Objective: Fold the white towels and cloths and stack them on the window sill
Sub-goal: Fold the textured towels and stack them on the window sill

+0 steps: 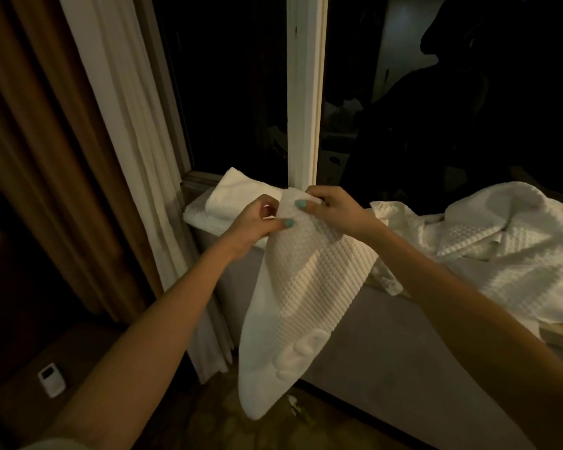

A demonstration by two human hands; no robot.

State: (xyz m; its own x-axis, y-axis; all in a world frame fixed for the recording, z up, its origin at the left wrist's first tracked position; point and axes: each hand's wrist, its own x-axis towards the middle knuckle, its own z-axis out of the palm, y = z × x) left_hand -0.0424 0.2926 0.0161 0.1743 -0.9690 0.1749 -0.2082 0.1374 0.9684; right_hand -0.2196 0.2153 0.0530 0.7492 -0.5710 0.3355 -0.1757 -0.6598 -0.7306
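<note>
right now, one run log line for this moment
step: folding | left hand: pinches hanging towel top | right hand: pinches same top | folded towel: behind hands, left | unfolded pile: right

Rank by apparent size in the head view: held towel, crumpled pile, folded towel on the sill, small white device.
First, unranked: crumpled pile and held towel look alike, and the towel hangs nearer the camera.
Then folded towel, partly hidden.
Last, small white device.
</note>
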